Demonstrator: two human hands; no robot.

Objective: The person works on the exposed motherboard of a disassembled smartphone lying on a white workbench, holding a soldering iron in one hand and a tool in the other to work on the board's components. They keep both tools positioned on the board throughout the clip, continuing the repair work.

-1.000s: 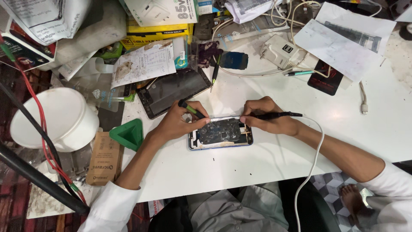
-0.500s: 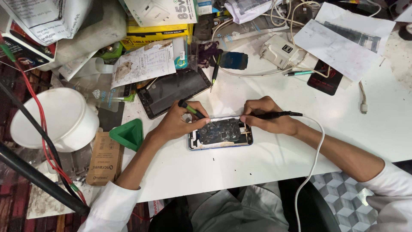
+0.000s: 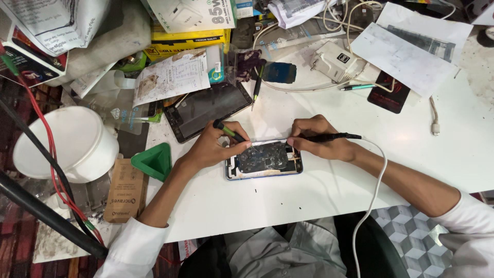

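Left hand (image 3: 211, 146): fingers pinch a slim dark tool (image 3: 230, 132), tip angled onto the opened phone (image 3: 263, 160), apparently to steady a part. Right hand (image 3: 319, 141): fingers pinch a corded black pen-like iron (image 3: 329, 137) at the phone's far right edge; the cord trails right. The phone lies flat, mid tabletop (image 3: 288, 206). A tablet (image 3: 206, 109) sits just beyond; bare room near and right.
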